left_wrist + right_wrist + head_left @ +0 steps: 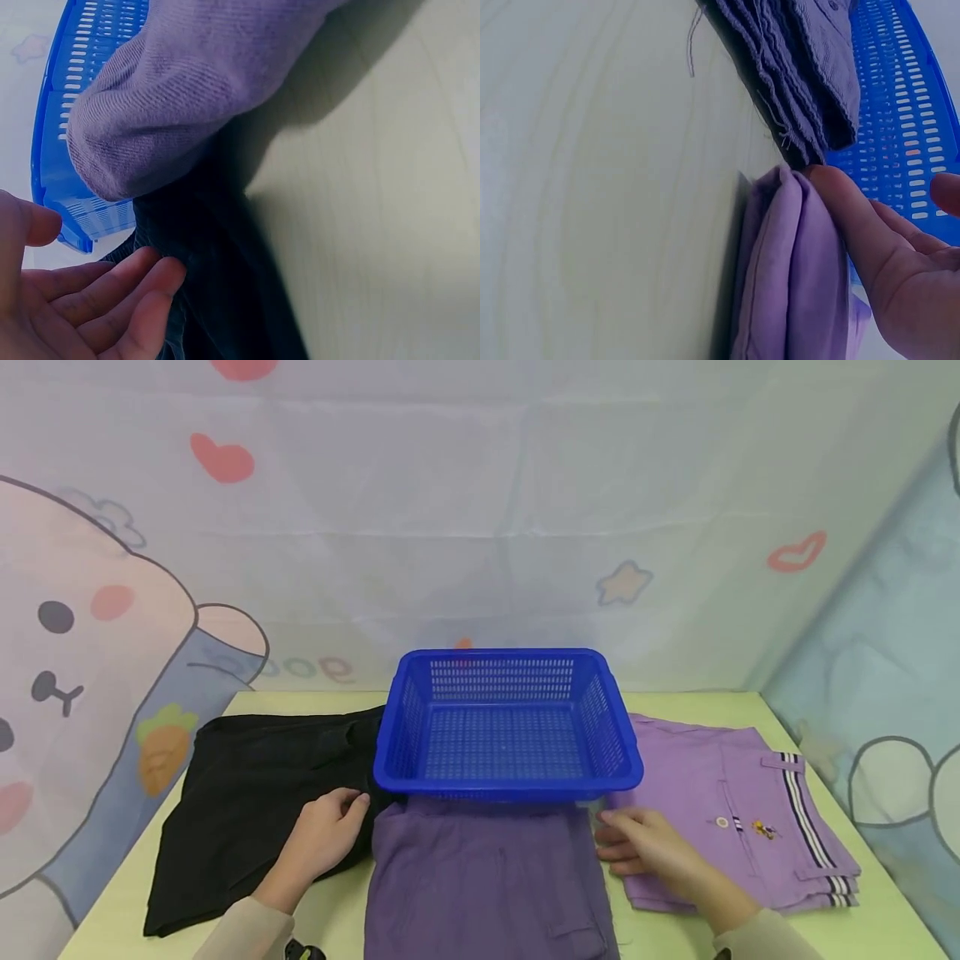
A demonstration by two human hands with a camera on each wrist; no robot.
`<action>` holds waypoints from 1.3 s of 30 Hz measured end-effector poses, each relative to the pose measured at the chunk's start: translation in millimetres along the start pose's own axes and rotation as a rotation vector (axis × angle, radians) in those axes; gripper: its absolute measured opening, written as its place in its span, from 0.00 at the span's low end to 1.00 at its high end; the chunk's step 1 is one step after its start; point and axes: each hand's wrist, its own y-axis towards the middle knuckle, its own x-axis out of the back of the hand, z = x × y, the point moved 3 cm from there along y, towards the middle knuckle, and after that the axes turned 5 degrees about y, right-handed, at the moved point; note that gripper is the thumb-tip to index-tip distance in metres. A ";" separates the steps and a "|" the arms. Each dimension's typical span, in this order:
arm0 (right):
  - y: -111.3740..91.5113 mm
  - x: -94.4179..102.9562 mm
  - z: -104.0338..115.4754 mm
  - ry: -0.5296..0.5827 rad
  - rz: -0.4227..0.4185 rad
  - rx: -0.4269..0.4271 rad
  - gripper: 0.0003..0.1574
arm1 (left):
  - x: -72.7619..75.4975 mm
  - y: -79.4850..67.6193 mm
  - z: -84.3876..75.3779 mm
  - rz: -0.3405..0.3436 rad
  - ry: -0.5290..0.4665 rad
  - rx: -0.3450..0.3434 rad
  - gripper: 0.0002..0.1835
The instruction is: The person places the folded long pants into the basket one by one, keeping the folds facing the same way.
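A folded dark purple garment [480, 877] lies in the middle of the table, just in front of a blue plastic basket [510, 787]. My left hand [330, 827] is over the right edge of a folded black garment [255, 802], beside the purple one. In the left wrist view its fingers [127, 289] are loosely bent and hold nothing. On the other side, my right hand [652, 847] is at the left edge of a folded lilac garment [697, 810] with striped trim. Its fingers [855, 206] appear to touch that edge without gripping it.
The basket's slotted floor shows, with nothing lying in it. It overlaps the back of the dark purple garment. A pale yellow table [337, 902] carries everything. Behind stands a printed cloth backdrop [450, 527], which also runs along both sides.
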 end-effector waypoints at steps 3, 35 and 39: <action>0.1 1.9 2.8 -0.013 -0.008 0.003 0.42 | -2.0 2.1 -4.8 -0.010 -0.015 -0.003 0.21; -4.0 -22.2 -4.0 0.005 0.002 -0.055 0.42 | -20.9 -23.0 4.2 0.207 -0.247 0.216 0.21; -1.8 -23.3 -4.1 0.013 -0.001 -0.064 0.43 | -24.5 -26.5 5.7 0.260 -0.312 0.236 0.24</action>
